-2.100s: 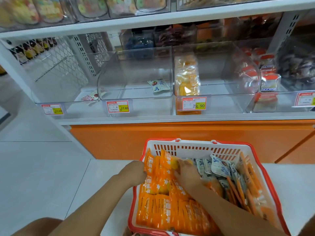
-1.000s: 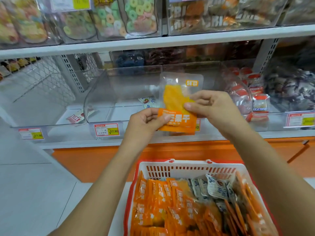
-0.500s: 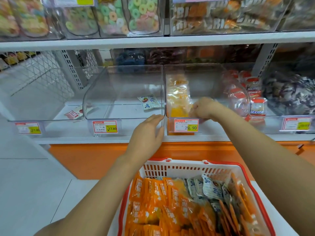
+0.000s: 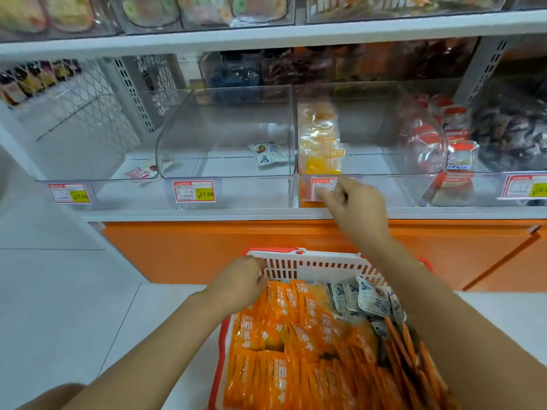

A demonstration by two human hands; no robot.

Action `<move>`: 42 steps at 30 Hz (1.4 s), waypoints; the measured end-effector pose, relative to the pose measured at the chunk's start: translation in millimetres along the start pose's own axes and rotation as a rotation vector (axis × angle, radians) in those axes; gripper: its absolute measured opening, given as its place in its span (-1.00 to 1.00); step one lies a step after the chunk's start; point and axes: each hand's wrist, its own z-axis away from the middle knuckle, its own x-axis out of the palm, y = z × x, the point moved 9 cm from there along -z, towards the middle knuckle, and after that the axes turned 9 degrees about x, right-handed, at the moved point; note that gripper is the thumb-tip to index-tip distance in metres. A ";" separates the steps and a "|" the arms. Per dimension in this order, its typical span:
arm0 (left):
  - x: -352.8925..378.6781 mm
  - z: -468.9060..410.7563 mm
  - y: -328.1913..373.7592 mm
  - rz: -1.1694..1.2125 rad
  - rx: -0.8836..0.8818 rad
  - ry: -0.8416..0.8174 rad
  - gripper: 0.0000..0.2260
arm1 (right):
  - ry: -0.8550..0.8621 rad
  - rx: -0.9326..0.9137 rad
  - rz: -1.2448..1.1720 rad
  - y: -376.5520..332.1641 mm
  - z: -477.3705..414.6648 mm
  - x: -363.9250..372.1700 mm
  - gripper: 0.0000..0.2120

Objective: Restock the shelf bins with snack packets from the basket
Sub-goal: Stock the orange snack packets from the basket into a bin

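Observation:
A red and white basket sits low in front of me. It holds several orange snack packets and some white-blue packets. My left hand rests at the basket's far left corner, its fingers on the top of the orange packets. My right hand hangs in front of the clear bin by its price label, with its fingers loosely curled and nothing in them. Orange packets stand against that bin's left wall. The bin to its left holds one white-blue packet.
The far left bin has a red-white packet. A bin of red-capped packets stands at the right. The upper shelf overhangs the bins. An orange cabinet front runs under the shelf. White floor tiles lie at the left.
My right hand has let go of the orange packet in the bin and pulled back out. My left hand has dropped from the bin front to the basket.

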 end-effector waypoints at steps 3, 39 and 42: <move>41.9 13.7 -30.9 -0.064 -0.078 -0.170 -0.70 | -0.363 0.205 0.200 50.3 42.2 80.7 -0.66; 19.3 5.0 -7.7 1.339 -0.368 0.018 -0.89 | -0.384 0.143 -0.491 18.8 92.1 52.2 -0.51; -2.6 4.4 9.0 1.278 -0.219 0.019 -0.88 | -0.315 0.451 -0.674 42.9 76.6 40.5 -0.43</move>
